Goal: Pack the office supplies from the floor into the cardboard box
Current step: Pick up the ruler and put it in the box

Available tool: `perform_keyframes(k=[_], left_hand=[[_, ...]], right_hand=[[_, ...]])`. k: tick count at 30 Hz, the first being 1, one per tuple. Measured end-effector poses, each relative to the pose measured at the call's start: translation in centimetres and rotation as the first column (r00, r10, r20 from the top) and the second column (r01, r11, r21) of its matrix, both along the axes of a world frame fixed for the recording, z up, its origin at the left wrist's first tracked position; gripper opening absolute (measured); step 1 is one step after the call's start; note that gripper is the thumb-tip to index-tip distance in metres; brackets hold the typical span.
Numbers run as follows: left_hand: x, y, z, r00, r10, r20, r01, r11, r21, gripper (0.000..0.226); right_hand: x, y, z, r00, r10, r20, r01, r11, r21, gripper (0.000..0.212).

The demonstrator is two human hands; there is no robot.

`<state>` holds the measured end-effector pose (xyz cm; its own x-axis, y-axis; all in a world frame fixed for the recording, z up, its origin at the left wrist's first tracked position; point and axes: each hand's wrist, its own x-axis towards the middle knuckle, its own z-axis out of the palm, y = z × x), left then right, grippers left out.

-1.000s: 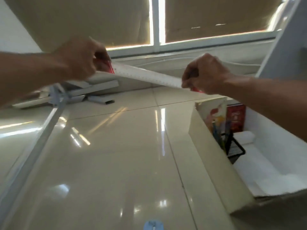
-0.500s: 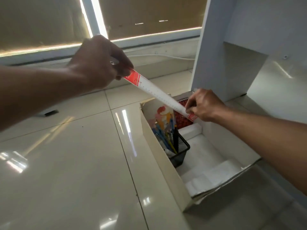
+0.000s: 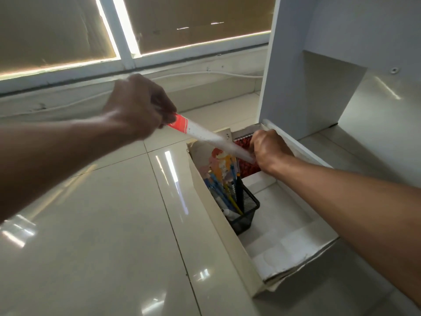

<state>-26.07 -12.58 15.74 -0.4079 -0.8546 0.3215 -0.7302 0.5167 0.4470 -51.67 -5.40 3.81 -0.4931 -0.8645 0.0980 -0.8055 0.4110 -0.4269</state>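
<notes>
A long white ruler (image 3: pixel 211 139) with red ends slants down to the right over the open cardboard box (image 3: pixel 218 226). My left hand (image 3: pixel 136 106) grips its upper red end, above the floor left of the box. My right hand (image 3: pixel 268 149) grips its lower end just inside the box's far end. In the box stand a black mesh pen holder (image 3: pixel 247 210) with several pens, a colourful booklet (image 3: pixel 218 160) against the left wall, and a red notebook (image 3: pixel 247 165) partly hidden behind my right hand.
The box sits on glossy cream floor tiles (image 3: pixel 102 224), right beside a white desk panel (image 3: pixel 289 65). A low wall with a white cable (image 3: pixel 205 75) runs under the covered window at the back.
Both hands have carried the ruler from level over the floor to the right and down. Its right end now dips into the box's far end.
</notes>
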Motion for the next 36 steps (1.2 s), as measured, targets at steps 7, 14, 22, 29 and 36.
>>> perform_keyframes(k=[7,14,22,29,36], left_hand=[[0.2,0.6,-2.6,0.995,0.078,-0.056,-0.071,0.99,0.118,0.015],[1.0,0.5,-3.9,0.994,0.107,-0.004,-0.106,0.983,0.148,0.015],[0.7,0.4,-5.2,0.995,0.093,-0.029,-0.092,0.995,0.035,0.024],[1.2,1.7,-5.6,0.997,0.068,-0.035,-0.069,0.998,-0.012,0.047],[5.7,2.4,-4.2,0.989,0.132,-0.068,-0.131,0.991,0.022,0.1]], right_hand=[[0.3,-0.2,-2.2,0.996,0.024,-0.082,-0.018,0.998,0.067,0.035],[0.9,0.6,-2.7,0.999,0.014,-0.038,-0.014,1.0,-0.004,0.02],[1.0,0.8,-3.0,0.992,-0.101,0.071,0.097,0.993,0.063,0.009],[1.7,1.1,-1.9,0.988,-0.121,0.096,0.113,0.99,0.089,0.008],[5.6,0.3,4.6,0.991,0.022,-0.13,-0.051,0.973,-0.223,0.016]])
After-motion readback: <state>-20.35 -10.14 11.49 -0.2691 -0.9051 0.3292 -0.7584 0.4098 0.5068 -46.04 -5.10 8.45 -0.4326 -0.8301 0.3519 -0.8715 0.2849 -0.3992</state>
